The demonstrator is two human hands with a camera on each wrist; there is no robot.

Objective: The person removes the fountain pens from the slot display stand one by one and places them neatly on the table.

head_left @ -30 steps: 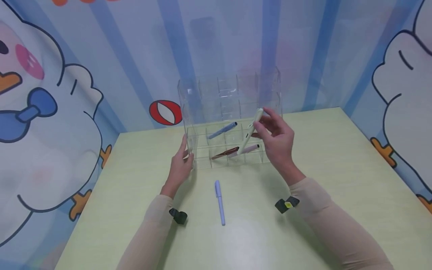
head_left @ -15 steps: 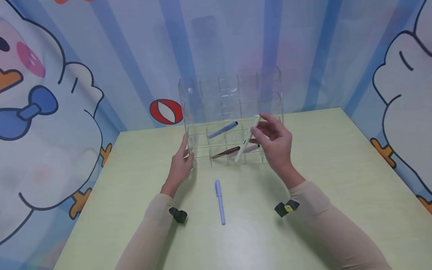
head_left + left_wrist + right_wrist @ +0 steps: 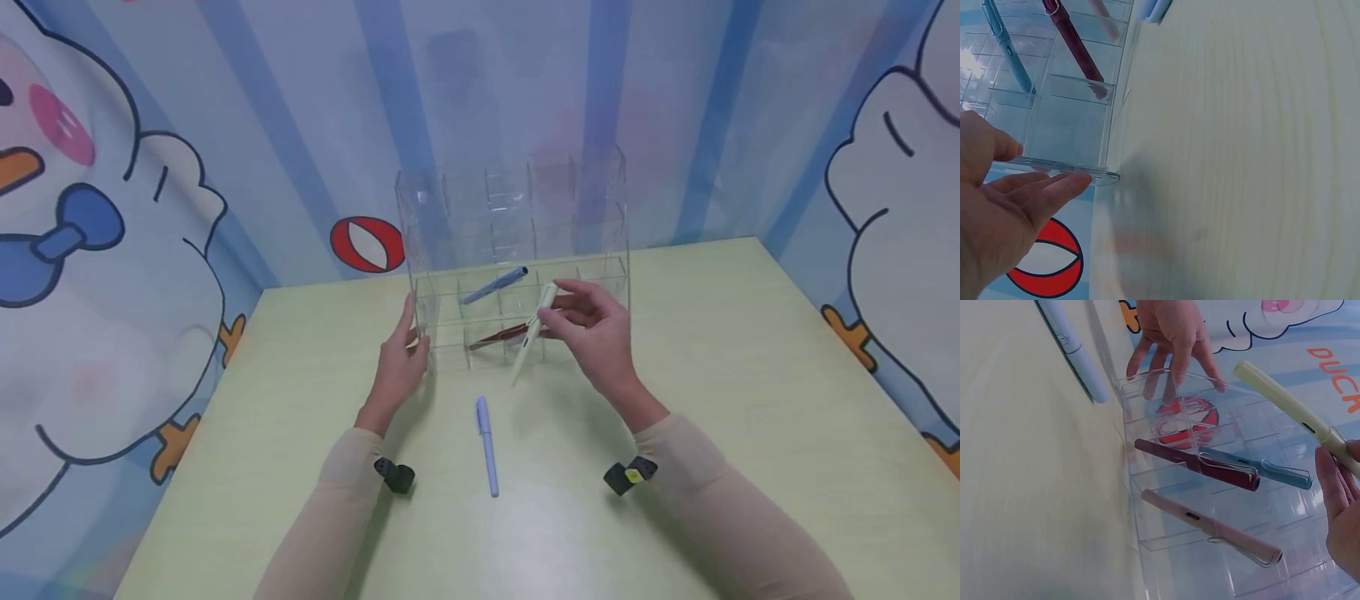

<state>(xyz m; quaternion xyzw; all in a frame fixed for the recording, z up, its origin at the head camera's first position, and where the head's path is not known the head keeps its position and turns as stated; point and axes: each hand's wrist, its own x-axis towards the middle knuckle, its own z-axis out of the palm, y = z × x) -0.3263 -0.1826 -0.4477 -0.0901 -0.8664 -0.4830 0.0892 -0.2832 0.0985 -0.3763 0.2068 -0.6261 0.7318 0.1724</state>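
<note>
A clear divided organizer (image 3: 448,360) stands on the table against the backdrop. Its left side wall is pinched between the thumb and fingers of my left hand (image 3: 400,367). My right hand (image 3: 600,337) holds a pale green pen (image 3: 529,335) by its cap end, tilted in front of the organizer's lower right part. Leaning in the compartments are a blue pen (image 3: 495,285), a dark red pen (image 3: 497,337) and a pink pen (image 3: 1210,528); in the head view my right hand and the green pen mostly hide the pink one. A lavender pen (image 3: 487,446) lies on the table.
The pale yellow table (image 3: 262,467) ends at a printed backdrop (image 3: 510,75) with blue stripes and cartoon ducks. Small dark wrist cameras sit on the left sleeve (image 3: 322,517) and the right sleeve (image 3: 742,517).
My right hand has moved down, left and toward me with the pale green pen, whose lower tip now reaches below the organizer's front edge in view. The left hand stays in place.
</note>
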